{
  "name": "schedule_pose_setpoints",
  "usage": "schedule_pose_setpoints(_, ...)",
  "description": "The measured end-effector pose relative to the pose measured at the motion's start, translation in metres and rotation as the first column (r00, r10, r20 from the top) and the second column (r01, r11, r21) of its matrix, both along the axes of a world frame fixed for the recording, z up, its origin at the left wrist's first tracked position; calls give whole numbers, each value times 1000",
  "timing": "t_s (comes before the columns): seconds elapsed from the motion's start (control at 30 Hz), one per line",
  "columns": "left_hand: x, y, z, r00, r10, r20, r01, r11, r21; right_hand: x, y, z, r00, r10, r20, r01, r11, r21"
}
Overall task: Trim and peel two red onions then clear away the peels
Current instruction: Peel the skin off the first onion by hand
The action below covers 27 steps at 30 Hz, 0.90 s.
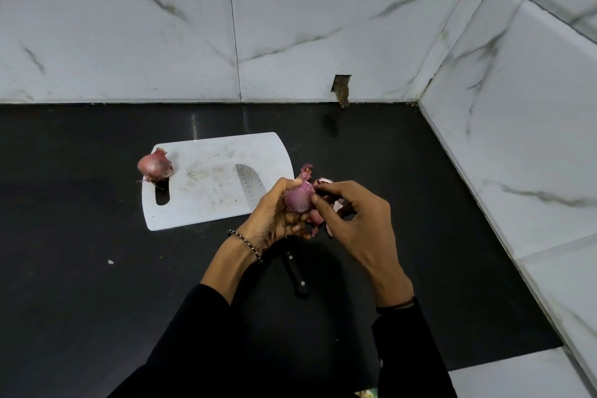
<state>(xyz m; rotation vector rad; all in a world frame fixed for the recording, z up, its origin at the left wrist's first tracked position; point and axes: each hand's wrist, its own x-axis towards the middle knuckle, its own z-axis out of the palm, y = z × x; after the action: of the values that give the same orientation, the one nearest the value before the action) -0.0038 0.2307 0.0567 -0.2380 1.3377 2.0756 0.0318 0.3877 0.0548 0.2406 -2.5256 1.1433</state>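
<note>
My left hand (274, 216) cups a partly peeled red onion (298, 199) just right of the white cutting board (210, 203). My right hand (352, 220) pinches a strip of skin at the onion's top right. Loose red peels (315, 218) lie on the black counter under and behind my hands, with one curled piece (306, 171) beyond them. A second red onion (154, 165), still in its skin, sits at the board's far left corner. The knife lies across the board with its blade (250, 186) showing; its black handle (297, 275) pokes out below my left wrist.
The black counter (80, 268) runs to a marble-tiled wall at the back and another on the right, meeting in a corner. A small gap in the back tile (341, 89) sits above the counter. A white fleck (110, 262) lies on the counter at left.
</note>
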Motion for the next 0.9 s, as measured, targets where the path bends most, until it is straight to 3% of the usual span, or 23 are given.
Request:
schedule_pose_setpoints(0.17,-1,-1,-4,999,-9,-31,8,1000,-19,-1,-3,1,999,-7,44,6,999,39)
schedule_pose_setpoints(0.37,-6,-1,-11,993,64,-103,-69,997,-43,2,-9,2,980,-20,200,50,988,-148)
schedule_pose_setpoints(0.57,-8,-3,-15,986,37,-163,-51,995,-84,2,-12,3,963,-7,269,70,972,-225)
schedule_pose_setpoints(0.9,-5,-2,-22,986,73,-152,-67,997,44,4,-15,5,904,77,420,224,753,-619)
